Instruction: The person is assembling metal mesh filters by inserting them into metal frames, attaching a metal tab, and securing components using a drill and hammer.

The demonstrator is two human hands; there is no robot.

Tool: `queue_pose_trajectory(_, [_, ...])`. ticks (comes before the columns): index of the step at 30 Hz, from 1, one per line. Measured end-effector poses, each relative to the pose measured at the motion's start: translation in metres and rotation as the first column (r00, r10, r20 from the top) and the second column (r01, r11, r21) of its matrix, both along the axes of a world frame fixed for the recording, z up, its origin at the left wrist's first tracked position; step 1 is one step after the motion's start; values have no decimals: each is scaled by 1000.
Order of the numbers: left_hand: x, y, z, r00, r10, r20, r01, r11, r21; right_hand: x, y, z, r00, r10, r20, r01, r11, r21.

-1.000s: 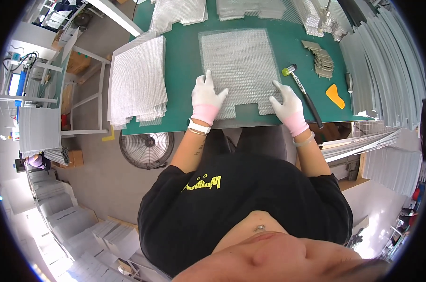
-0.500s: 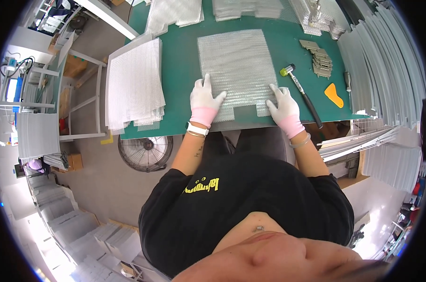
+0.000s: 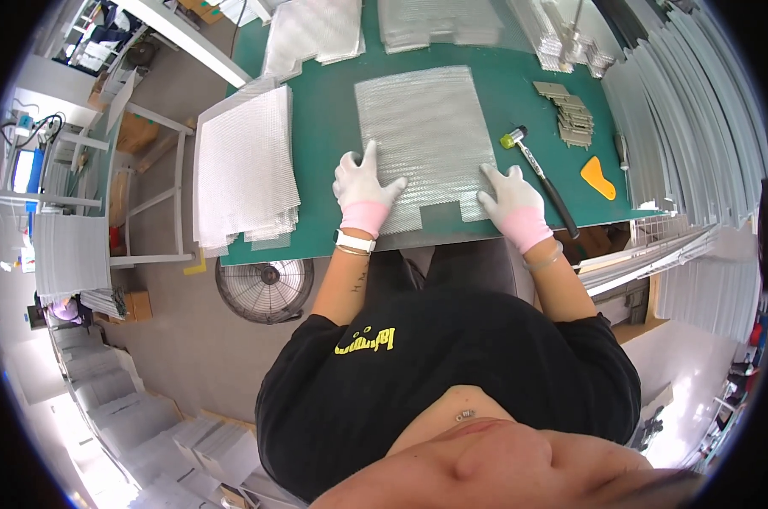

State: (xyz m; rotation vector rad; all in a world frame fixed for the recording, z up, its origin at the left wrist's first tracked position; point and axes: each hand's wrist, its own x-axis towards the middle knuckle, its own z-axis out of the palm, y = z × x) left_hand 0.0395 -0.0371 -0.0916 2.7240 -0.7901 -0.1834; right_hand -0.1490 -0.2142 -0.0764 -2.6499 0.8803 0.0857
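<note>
A silvery perforated metal mesh sheet (image 3: pixel 426 140) with a notch in its near edge lies flat on the green table mat (image 3: pixel 324 170) in front of me. My left hand (image 3: pixel 365 188), in a white glove with a pink cuff, rests along the sheet's left edge with fingers spread. On the opposite edge, near the lower right corner, my right hand (image 3: pixel 508 199), gloved alike, touches with its fingers apart. Neither hand is closed round anything. To the right of the right hand lies a hammer (image 3: pixel 540 174) with a green-and-silver head and black handle.
A stack of mesh sheets (image 3: pixel 244 161) is at the left, with more mesh sheets (image 3: pixel 312 34) at the back. Metal plates (image 3: pixel 573 119), a yellow scraper (image 3: pixel 598 178) and a screwdriver (image 3: pixel 623 153) lie right. Grey panels (image 3: pixel 689 119) stand beyond. A fan (image 3: pixel 265 288) is below left.
My left hand has slid slightly left and its fingers have shifted along the sheet's edge. The right hand stays by the right edge. The whole view has shifted a little.
</note>
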Motion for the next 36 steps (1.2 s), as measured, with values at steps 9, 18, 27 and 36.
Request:
queue_pose_trajectory(9, [23, 4, -23, 938, -312, 152, 313, 949, 18, 28, -1, 39, 828, 236, 509, -172, 970, -171])
queue_pose_trajectory(18, [47, 11, -105, 763, -416, 495, 550, 820, -159, 261, 151, 26, 813, 471, 341, -570, 764, 303])
queue_pose_trajectory(27, [27, 7, -43, 893, -334, 301, 369, 927, -67, 270, 185, 47, 717, 518, 467, -398, 853, -336])
queue_pose_trajectory(36, [19, 2, -45, 902, -305, 306, 344, 936, -80, 285, 193, 21, 673, 465, 575, -465, 871, -160])
